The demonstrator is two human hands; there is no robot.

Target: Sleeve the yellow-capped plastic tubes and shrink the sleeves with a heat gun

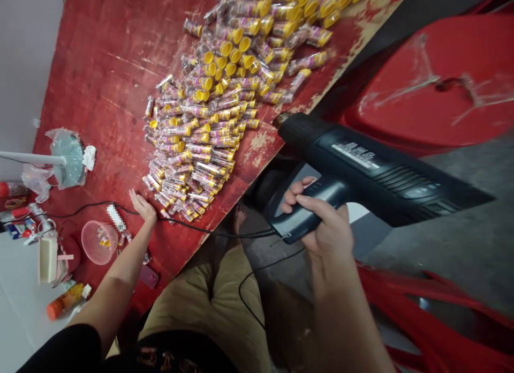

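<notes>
My right hand (pixel 321 217) is shut around the grip of a dark blue hot air gun (pixel 361 164), whose nozzle points up and left toward the edge of the board. My left hand (pixel 143 207) rests with its fingers spread on a scuffed red-painted board (pixel 104 94), at the lower end of a large pile of shrink-wrapped tubes with yellow caps (pixel 193 132). The hot air gun's black cord (pixel 188 225) runs across the board, just past my left fingertips.
A pink mesh basket (pixel 99 242), a phone in a pink case (pixel 148 276) and an orange bottle (pixel 66 301) lie near my left arm. A small fan (pixel 68 161) stands at the board's left. Red plastic furniture (pixel 433 78) fills the right side.
</notes>
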